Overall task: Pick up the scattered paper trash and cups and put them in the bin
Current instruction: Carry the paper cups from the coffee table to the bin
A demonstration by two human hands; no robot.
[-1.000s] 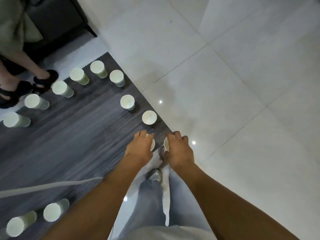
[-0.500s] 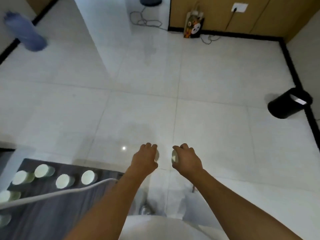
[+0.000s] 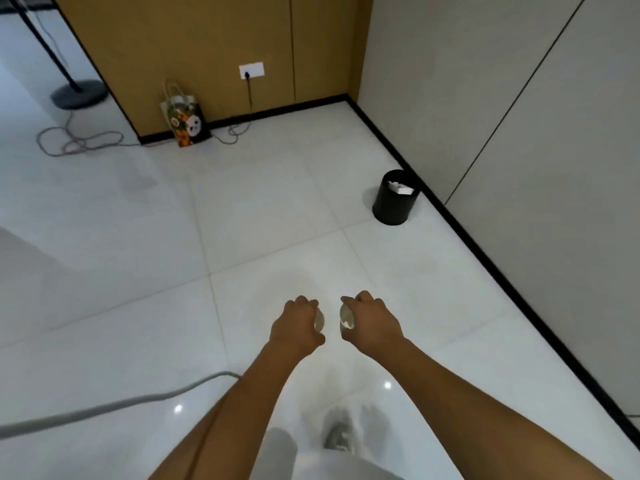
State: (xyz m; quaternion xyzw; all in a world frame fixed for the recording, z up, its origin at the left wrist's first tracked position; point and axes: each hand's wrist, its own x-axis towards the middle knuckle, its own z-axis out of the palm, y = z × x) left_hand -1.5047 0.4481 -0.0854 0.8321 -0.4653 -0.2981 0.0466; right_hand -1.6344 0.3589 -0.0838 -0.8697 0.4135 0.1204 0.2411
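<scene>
White paper cups (image 3: 347,320), one per hand: left hand (image 3: 297,325) and right hand (image 3: 372,323) each curled round one. View swung from rug to black round bin (image 3: 394,199), well ahead; carry under way.

Probably an office room: glossy white tile floor (image 3: 138,237), wood-panelled wall (image 3: 207,36) with socket (image 3: 251,70), black wastebasket (image 3: 394,199).

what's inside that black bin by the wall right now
White crumpled paper shows at the top of the black bin, against its far rim. Anything lower down is hidden by the bin's dark wall, so I can't tell how full it is or whether cups are inside.
</scene>
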